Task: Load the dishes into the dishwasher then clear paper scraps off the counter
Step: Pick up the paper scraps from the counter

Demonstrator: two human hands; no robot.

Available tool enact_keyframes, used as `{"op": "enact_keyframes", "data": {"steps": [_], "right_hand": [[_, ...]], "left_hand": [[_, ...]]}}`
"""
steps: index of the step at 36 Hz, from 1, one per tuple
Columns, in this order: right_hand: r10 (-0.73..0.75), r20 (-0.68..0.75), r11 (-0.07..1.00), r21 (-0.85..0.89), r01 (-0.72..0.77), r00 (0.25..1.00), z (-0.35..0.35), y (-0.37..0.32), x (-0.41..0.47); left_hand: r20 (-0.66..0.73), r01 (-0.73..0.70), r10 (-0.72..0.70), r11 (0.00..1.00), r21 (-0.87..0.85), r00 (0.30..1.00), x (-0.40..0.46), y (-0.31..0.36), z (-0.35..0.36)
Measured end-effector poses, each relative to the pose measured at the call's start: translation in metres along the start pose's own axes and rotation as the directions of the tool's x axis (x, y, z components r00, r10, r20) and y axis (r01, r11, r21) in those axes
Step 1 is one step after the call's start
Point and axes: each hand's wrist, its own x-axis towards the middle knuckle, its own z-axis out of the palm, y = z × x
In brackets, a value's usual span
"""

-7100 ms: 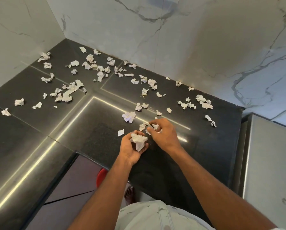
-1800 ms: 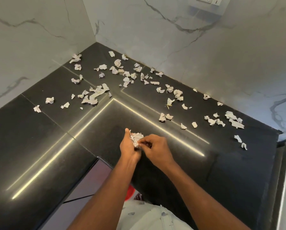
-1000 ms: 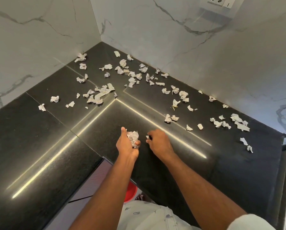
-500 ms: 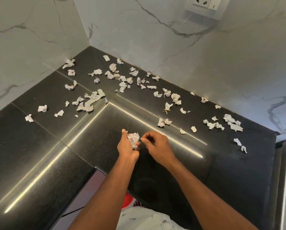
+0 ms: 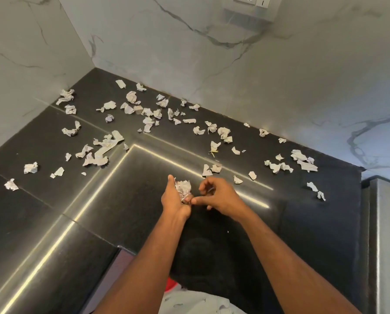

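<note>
We see our left hand (image 5: pixel 174 201) cupped upright over the black surface (image 5: pixel 133 211), its grip curled round a wad (image 5: pixel 183 188) of crumpled paper, which pokes out above the fingers. That cupped palm is the only holder in view, and the wad is all it holds. Our right hand (image 5: pixel 216 196) sits just beside it, thumb tip touching the left fingers; its fingers are bent, but whether that grip pinches a bit of paper we can't tell, since the fingertips are blurred.

The rest of the scraps (image 5: pixel 148 116) lie loose on the surface, spread from the back corner along both marble walls (image 5: pixel 268 87). A denser clump (image 5: pixel 101 149) lies to the left. Two pieces (image 5: pixel 211 169) lie just beyond the right hand, w/ two more small ones (image 5: pixel 245 177) near them. Another group (image 5: pixel 298 160) is at the far right, and two bits (image 5: pixel 316 191) sit near the surface's right edge.

A socket (image 5: pixel 249 1) is on the back wall. A red object (image 5: pixel 172 286) shows below the surface edge, mostly hidden. A grey unit (image 5: pixel 389 234) stands at right.
</note>
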Motion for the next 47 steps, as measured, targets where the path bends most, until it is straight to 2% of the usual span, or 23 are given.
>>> {"op": "enact_keyframes", "data": {"steps": [2, 4, 6, 11, 17, 19, 21, 22, 24, 26, 27, 29, 31, 33, 37, 44, 47], "right_hand": [[-0.035, -0.194, 0.993, -0.119, 0.012, 0.980, -0.012, 0.006, 0.013], [-0.102, -0.374, 0.954, -0.300, -0.016, 0.922, -0.023, 0.009, 0.025], [-0.141, -0.420, 0.921, -0.388, -0.037, 0.896, -0.028, 0.008, 0.035], [-0.155, -0.270, 0.845, -0.535, -0.014, 0.950, -0.017, 0.007, 0.052], [-0.315, -0.122, 0.549, -0.833, 0.075, 0.941, -0.004, 0.019, 0.050], [-0.324, -0.099, 0.513, -0.854, 0.087, 0.941, -0.004, 0.022, 0.046], [-0.306, -0.106, 0.584, -0.806, 0.098, 0.946, -0.006, 0.026, 0.042], [-0.281, -0.149, 0.669, -0.739, 0.082, 0.948, -0.009, 0.027, 0.039], [-0.176, -0.284, 0.886, -0.463, 0.026, 0.942, -0.015, 0.022, 0.030], [-0.010, -0.311, 0.998, -0.067, -0.011, 0.950, -0.018, 0.013, 0.017], [0.036, -0.277, 0.991, 0.134, 0.002, 0.960, -0.019, 0.008, 0.009], [0.028, -0.223, 0.894, 0.443, 0.076, 0.974, -0.018, -0.002, -0.006], [-0.024, -0.185, 0.805, 0.579, 0.129, 0.982, -0.013, -0.012, -0.022], [-0.057, -0.160, 0.817, 0.560, 0.138, 0.985, -0.004, -0.019, -0.032], [-0.047, -0.189, 0.973, 0.213, 0.088, 0.981, 0.016, -0.019, -0.039], [-0.075, -0.330, 0.996, 0.020, 0.086, 0.941, 0.034, -0.019, -0.045], [-0.082, -0.376, 0.995, -0.078, 0.057, 0.923, 0.034, -0.020, -0.043]], "left_hand": [[0.010, -0.002, 0.002, 1.000, -0.004, 1.000, 0.003, 0.005, 0.002], [0.020, -0.004, 0.004, 1.000, -0.005, 1.000, 0.004, 0.007, 0.004], [0.025, -0.005, 0.004, 1.000, 0.004, 1.000, 0.004, 0.005, 0.007], [0.030, 0.007, -0.008, 0.999, 0.034, 1.000, 0.002, 0.001, 0.013], [0.066, 0.016, -0.018, 0.999, 0.041, 0.998, 0.002, 0.006, 0.016], [0.089, 0.015, -0.019, 0.999, 0.044, 0.996, 0.003, 0.007, 0.015], [0.090, 0.015, -0.018, 0.999, 0.037, 0.996, 0.003, 0.007, 0.015], [0.089, 0.016, -0.018, 0.999, 0.030, 0.996, 0.002, 0.006, 0.015], [0.092, 0.017, -0.018, 1.000, 0.007, 0.996, 0.002, 0.006, 0.015], [0.103, 0.019, -0.019, 1.000, -0.001, 0.995, 0.001, 0.004, 0.016], [0.109, 0.016, -0.016, 1.000, -0.004, 0.994, 0.000, 0.003, 0.017], [0.118, 0.014, -0.013, 1.000, -0.003, 0.993, -0.004, 0.000, 0.019], [0.127, 0.018, -0.016, 1.000, -0.015, 0.992, -0.006, -0.004, 0.020], [0.131, 0.032, -0.026, 0.999, -0.043, 0.991, -0.008, -0.008, 0.020], [0.158, 0.054, -0.046, 0.998, -0.045, 0.986, -0.022, -0.011, 0.025], [0.176, 0.081, -0.068, 0.994, -0.070, 0.982, -0.032, -0.015, 0.012], [0.156, 0.051, -0.039, 0.996, -0.076, 0.987, -0.044, -0.017, 0.010]]}}
